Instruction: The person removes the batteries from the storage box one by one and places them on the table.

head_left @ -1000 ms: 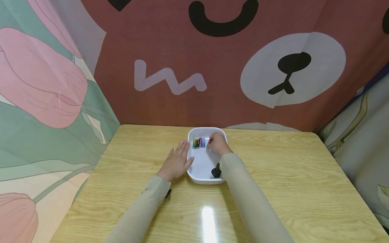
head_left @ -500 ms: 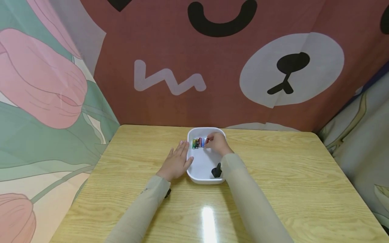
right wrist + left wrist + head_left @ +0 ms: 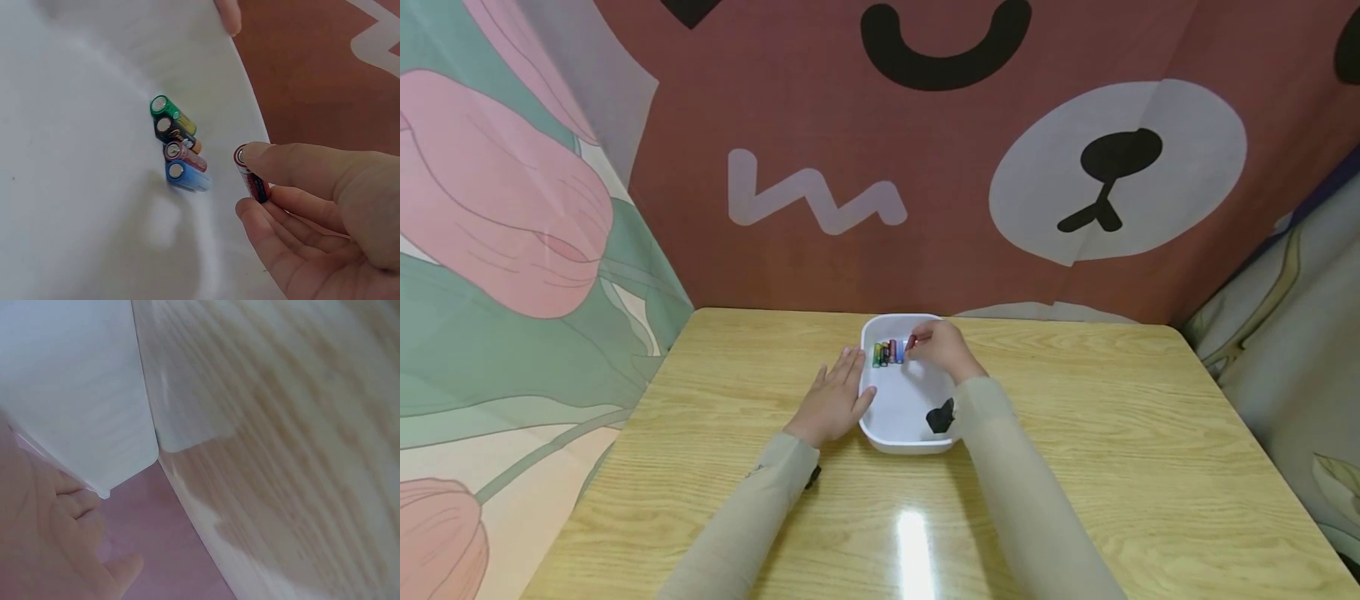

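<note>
Red battery, apparently being lined up

Left hand, fingers straight, lay against the tray's left edge. Right hand pinched the battery near the far edge, beside four batteries rowed toward the far-left corner. Next probably called for lowering it alongside.

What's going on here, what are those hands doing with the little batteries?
A person is pinching a red battery in their right hand, inside the white tray's far end. Their left hand rests against the tray's left side. Four batteries already lie side by side in the tray: green, black, dull red and blue. The red one in the fingers is next to the blue one, but apart from it.
</note>
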`<state>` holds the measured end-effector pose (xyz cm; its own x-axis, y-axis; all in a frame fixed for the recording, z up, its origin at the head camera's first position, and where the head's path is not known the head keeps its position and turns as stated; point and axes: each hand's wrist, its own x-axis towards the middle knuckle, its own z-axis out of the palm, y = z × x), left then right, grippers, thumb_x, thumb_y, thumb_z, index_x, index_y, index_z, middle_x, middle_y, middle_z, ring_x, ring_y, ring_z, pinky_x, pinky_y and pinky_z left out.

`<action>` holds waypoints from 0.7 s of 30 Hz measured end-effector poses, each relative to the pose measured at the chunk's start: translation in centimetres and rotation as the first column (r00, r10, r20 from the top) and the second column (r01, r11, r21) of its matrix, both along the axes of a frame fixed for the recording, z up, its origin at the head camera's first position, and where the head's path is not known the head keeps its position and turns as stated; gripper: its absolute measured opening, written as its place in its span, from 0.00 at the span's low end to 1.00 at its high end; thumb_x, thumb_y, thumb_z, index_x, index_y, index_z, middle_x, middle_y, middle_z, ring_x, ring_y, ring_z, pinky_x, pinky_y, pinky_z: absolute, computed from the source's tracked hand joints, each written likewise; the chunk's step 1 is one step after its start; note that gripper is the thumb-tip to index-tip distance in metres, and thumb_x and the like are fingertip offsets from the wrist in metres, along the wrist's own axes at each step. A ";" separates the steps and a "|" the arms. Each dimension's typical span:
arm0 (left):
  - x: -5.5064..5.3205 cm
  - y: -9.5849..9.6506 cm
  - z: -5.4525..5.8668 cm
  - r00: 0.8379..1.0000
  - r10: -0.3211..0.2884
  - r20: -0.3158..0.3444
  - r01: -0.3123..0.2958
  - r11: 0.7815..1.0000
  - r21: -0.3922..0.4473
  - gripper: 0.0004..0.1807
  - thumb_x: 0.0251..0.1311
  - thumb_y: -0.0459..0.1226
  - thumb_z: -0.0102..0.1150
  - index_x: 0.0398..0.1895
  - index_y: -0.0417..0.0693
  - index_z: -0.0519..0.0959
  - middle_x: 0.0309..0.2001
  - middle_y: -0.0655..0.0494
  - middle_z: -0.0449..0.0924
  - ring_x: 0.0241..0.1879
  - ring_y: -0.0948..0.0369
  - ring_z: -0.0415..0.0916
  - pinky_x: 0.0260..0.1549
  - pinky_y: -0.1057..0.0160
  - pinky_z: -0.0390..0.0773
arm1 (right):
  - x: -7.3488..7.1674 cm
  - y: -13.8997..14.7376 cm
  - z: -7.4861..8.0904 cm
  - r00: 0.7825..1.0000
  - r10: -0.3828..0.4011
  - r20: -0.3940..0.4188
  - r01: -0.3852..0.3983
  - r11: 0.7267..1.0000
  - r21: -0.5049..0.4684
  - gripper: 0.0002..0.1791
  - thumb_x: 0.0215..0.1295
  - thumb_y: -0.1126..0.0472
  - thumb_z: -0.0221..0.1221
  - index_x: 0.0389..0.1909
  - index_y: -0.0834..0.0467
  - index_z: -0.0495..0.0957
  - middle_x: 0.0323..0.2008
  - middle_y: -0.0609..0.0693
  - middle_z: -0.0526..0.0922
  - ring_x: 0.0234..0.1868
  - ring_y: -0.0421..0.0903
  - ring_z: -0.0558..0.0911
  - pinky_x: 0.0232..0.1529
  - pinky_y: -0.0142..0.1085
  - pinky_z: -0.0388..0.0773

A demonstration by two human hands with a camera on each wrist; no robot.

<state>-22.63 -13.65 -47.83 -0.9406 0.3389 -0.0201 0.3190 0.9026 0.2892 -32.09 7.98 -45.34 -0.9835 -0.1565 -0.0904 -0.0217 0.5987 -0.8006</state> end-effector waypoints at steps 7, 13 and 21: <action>0.0 0.1 0.0 1.000 0.006 0.000 -0.006 1.000 0.003 0.39 0.79 0.55 0.33 0.82 0.42 0.41 0.82 0.47 0.39 0.81 0.53 0.33 0.76 0.41 0.44 | 0.4 0.6 0.7 0.999 0.046 -0.022 -0.047 0.998 -0.033 0.24 0.58 0.67 0.72 0.56 0.68 0.80 0.50 0.62 0.85 0.53 0.55 0.83 0.57 0.46 0.80; 0.0 0.2 0.1 1.000 0.006 0.009 -0.006 1.000 -0.003 0.39 0.80 0.55 0.33 0.82 0.43 0.40 0.82 0.48 0.38 0.81 0.53 0.33 0.76 0.42 0.43 | 0.9 1.1 0.8 0.999 0.053 -0.011 -0.053 0.998 -0.040 0.24 0.59 0.66 0.72 0.57 0.65 0.81 0.50 0.59 0.85 0.53 0.54 0.83 0.58 0.47 0.80; 0.1 0.1 0.2 1.000 0.000 0.003 0.000 1.000 0.001 0.39 0.80 0.54 0.34 0.82 0.42 0.41 0.82 0.47 0.39 0.81 0.53 0.33 0.76 0.41 0.43 | 2.1 1.7 1.9 0.999 0.040 -0.017 -0.041 0.998 -0.046 0.26 0.60 0.63 0.72 0.60 0.61 0.80 0.52 0.55 0.84 0.55 0.53 0.82 0.59 0.47 0.80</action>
